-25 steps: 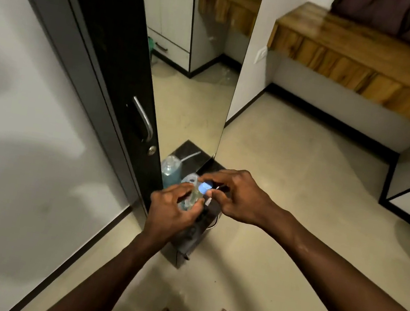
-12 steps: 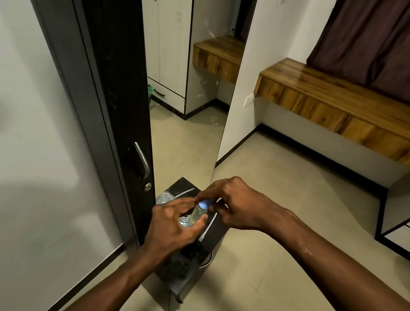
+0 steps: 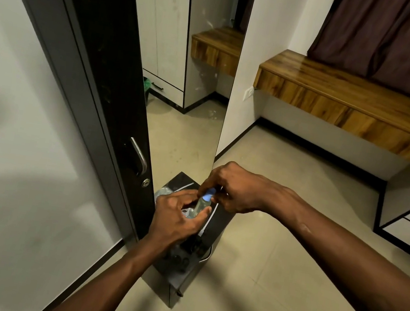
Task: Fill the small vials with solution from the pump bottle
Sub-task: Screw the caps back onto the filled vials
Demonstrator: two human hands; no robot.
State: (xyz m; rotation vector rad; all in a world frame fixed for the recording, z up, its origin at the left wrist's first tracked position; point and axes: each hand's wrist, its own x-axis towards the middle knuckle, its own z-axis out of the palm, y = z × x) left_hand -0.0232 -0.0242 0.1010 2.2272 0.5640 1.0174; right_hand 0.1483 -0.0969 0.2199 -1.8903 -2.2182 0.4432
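A small clear vial [image 3: 200,205] stands upright between the two hands, above the top of a dark box-like unit [image 3: 218,222] that sits on the tiled floor [image 3: 272,277] beside a dark wardrobe door [image 3: 108,78]. The vial lies at the fingertips of the left hand [image 3: 176,220], which comes up from below; its thumb and fingers are curled closed around the vial's lower body, pinching it from both sides. The right hand [image 3: 236,188] reaches in from the right, just above, with its fingers bunched tightly on the pale blue cap [image 3: 209,193] at the top of the vial, so both hands grip the same vial, one at the body and one at the cap. Whether the cap is seated fully on the neck cannot be told.

The vial looks narrow and transparent, with a glassy sheen; how much liquid it holds is too hard to see. Just behind the left hand, near the door's edge, part of a clear rounded container [image 3: 163,192] shows, largely hidden by the fingers. Another small clear item sits under the left hand, too hidden to identify. A metal handle [image 3: 139,156] is fixed to the door beside the hands.
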